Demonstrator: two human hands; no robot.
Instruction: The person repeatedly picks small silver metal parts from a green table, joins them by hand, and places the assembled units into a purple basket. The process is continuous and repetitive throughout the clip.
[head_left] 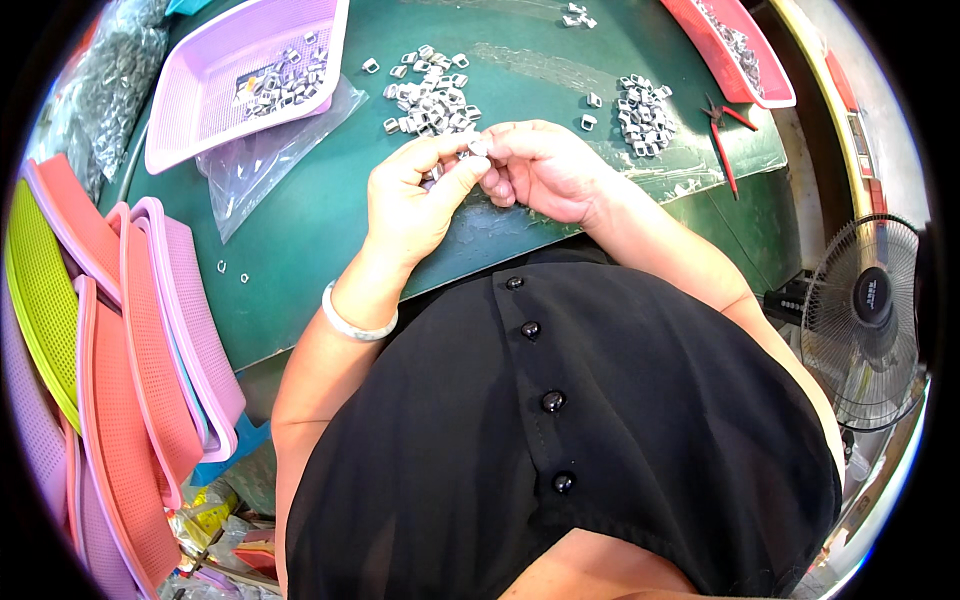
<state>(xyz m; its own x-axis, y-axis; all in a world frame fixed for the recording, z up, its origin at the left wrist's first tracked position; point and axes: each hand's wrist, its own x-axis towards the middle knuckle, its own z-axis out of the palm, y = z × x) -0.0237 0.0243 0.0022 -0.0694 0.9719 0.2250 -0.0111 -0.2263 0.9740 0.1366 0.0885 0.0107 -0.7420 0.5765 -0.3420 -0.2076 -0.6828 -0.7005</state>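
My left hand (412, 200) and my right hand (548, 170) meet over the near edge of the green table (310, 230). Thumbs and fingertips are pinched around a small silver metal buckle-like piece (478, 148), mostly covered by the fingers. Another such piece (432, 174) shows by the curled fingers of my left hand. Just beyond my hands lies a loose heap of small silver square pieces (430, 100). A second heap of these pieces (645, 115) sits to the right, with a couple lying beside it.
A lilac basket (185, 125) holding more pieces stands on a clear plastic bag (250, 175) at far left. Far right are a red basket (765, 95) of metal parts and red-handled pliers (722, 150). Stacked colourful baskets (125, 400) stand left; a fan (865, 320) is at right.
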